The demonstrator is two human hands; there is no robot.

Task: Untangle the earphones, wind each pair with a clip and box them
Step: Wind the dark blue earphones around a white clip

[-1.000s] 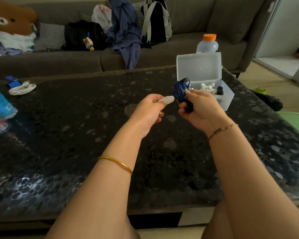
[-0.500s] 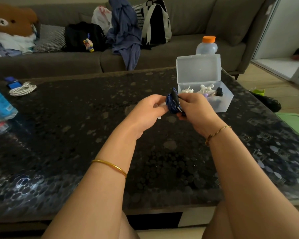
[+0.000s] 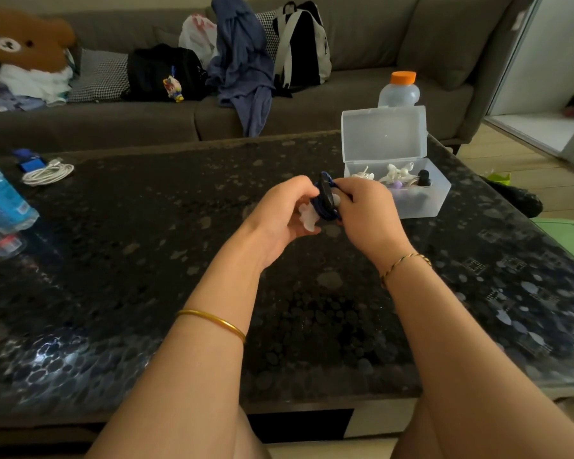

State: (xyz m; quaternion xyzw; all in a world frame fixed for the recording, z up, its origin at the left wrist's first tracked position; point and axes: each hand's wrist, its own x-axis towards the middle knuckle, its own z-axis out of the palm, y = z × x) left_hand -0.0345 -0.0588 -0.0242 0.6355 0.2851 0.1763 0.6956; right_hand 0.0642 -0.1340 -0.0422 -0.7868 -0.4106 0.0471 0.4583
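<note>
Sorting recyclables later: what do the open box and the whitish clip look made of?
Box: frosted, translucent plastic, seemingly; contents show dimly through its walls. Clip: milky, matte, rounded lobes, perhaps silicone or soft plastic; unclear.

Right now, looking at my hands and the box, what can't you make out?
Head view only.
The blue earphones: mostly covered by the left hand and right hand; whether the white clip has closed round them is unclear.
What lies in the box: too small, veiled by its frosted wall, to count.
The orange-capped bottle: lower part behind the box lid.
</note>
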